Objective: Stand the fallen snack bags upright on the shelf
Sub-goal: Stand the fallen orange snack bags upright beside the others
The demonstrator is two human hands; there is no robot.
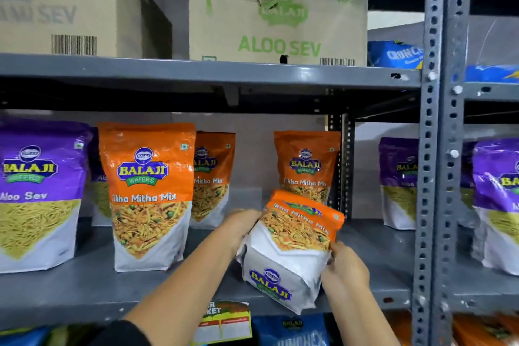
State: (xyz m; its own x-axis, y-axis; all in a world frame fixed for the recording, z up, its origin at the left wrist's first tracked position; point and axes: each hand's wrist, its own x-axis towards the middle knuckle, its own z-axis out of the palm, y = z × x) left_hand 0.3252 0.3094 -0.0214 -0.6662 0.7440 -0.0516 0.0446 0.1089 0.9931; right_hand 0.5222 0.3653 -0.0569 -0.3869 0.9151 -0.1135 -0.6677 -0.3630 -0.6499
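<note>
An orange and white Tikha Mitha Mix bag (292,247) leans back over the front of the grey shelf (84,289), its base toward me and its top tilted away. My left hand (241,226) grips its left side and my right hand (344,270) grips its right side. Three more orange Tikha Mitha Mix bags stand upright: a front one (148,194), one behind it (213,177) and one at the back (307,166). A purple Aloo Sev bag (36,194) stands upright at the left.
A perforated grey upright post (441,149) bounds the bay on the right, with purple bags (497,199) beyond it. Cardboard boxes (275,17) sit on the shelf above. Blue bags (292,329) and a price tag (224,320) show below the shelf edge.
</note>
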